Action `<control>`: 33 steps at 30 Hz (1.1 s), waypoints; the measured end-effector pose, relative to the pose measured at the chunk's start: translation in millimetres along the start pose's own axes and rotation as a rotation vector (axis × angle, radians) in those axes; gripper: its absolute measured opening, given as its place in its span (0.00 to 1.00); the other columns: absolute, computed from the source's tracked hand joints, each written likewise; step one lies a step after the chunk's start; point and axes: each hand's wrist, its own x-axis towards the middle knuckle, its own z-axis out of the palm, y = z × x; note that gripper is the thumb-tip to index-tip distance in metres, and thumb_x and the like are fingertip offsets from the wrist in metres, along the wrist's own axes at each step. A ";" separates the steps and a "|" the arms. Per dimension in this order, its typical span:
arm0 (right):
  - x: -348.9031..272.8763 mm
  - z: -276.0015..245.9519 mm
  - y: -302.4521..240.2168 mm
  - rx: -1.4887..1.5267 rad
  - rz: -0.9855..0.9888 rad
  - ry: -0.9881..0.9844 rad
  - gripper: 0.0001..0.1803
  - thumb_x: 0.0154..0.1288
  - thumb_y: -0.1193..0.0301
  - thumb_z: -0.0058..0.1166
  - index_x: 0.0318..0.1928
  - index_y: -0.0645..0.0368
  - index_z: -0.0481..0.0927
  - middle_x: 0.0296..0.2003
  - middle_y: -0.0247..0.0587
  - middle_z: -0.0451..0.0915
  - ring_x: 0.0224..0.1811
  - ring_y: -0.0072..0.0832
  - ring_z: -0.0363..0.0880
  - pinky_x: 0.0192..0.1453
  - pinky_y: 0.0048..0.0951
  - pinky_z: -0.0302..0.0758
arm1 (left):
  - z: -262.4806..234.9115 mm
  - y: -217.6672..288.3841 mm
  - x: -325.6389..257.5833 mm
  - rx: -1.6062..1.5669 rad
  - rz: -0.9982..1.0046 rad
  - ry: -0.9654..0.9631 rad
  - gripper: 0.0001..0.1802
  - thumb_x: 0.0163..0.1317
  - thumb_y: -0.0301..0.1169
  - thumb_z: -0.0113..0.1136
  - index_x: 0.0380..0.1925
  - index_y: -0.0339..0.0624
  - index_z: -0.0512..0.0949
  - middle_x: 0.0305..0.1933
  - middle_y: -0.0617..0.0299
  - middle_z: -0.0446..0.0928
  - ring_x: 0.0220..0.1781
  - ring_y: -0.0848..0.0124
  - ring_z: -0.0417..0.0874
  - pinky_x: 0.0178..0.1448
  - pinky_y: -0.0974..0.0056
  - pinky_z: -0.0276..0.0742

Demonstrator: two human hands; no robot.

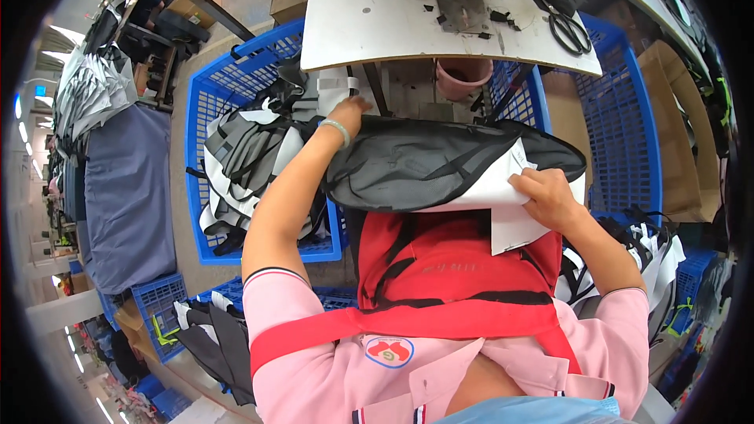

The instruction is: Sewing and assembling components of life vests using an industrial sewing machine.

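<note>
White worktable [369, 23], blue crates [620, 126] on brown floor [179, 212], ceiling strip lights [22, 132].

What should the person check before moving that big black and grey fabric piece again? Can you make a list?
1. Left hand on the fabric piece: ok, it touches the far left end.
2. Right hand gripping: ok, fingers pinch the white edge.
3. Piece resting over the lap, above the red apron: ok.
4. Scissors clear of the hands: ok, they lie on the white table.
5. Blue crate at the left within reach: ok, it holds more pieces.
6. Underside of the piece: cannot tell.
</note>
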 end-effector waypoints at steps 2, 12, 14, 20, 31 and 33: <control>3.6 -19.9 -7.1 -0.027 -0.013 0.078 0.16 0.43 0.81 0.54 0.38 0.57 0.77 0.24 0.43 0.73 0.23 0.44 0.75 0.26 0.39 0.71 | 9.8 -19.6 -10.0 0.145 0.000 -0.144 0.19 0.55 0.23 0.50 0.47 0.43 0.80 0.58 0.54 0.73 0.60 0.54 0.73 0.60 0.57 0.72; 22.3 -22.6 92.7 0.118 0.742 0.196 0.12 0.66 0.69 0.49 0.39 0.66 0.80 0.29 0.56 0.80 0.32 0.47 0.79 0.40 0.35 0.74 | -58.1 -29.6 -97.7 0.592 0.058 -0.092 0.08 0.54 0.34 0.58 0.30 0.50 0.85 0.42 0.68 0.78 0.61 0.65 0.68 0.72 0.51 0.47; 18.4 4.7 101.8 0.111 0.898 0.121 0.19 0.65 0.57 0.54 0.37 0.63 0.82 0.29 0.57 0.80 0.33 0.49 0.81 0.41 0.40 0.74 | -71.6 -29.6 -121.8 0.599 -0.032 -0.179 0.10 0.54 0.42 0.61 0.29 0.51 0.86 0.41 0.70 0.78 0.61 0.66 0.68 0.69 0.50 0.47; -5.0 39.2 44.1 0.173 0.296 -0.412 0.22 0.60 0.56 0.57 0.48 0.60 0.78 0.43 0.52 0.80 0.45 0.49 0.79 0.50 0.42 0.74 | -71.8 8.7 -148.4 0.627 0.112 -0.028 0.13 0.55 0.44 0.61 0.28 0.49 0.86 0.46 0.69 0.77 0.69 0.67 0.61 0.72 0.49 0.38; 28.9 -106.2 -69.5 0.281 -0.293 -0.159 0.09 0.46 0.75 0.61 0.31 0.56 0.79 0.49 0.38 0.73 0.47 0.39 0.75 0.47 0.37 0.74 | -205.5 248.6 -102.9 -0.180 0.721 0.243 0.13 0.53 0.38 0.66 0.20 0.43 0.75 0.29 0.60 0.74 0.35 0.63 0.76 0.46 0.58 0.68; 32.2 -124.8 -79.7 0.221 -0.403 0.024 0.08 0.43 0.75 0.63 0.29 0.56 0.80 0.50 0.39 0.73 0.49 0.39 0.74 0.48 0.37 0.74 | -240.1 272.1 -103.1 -0.388 0.761 0.361 0.15 0.49 0.38 0.70 0.19 0.43 0.74 0.27 0.62 0.74 0.27 0.64 0.74 0.36 0.63 0.66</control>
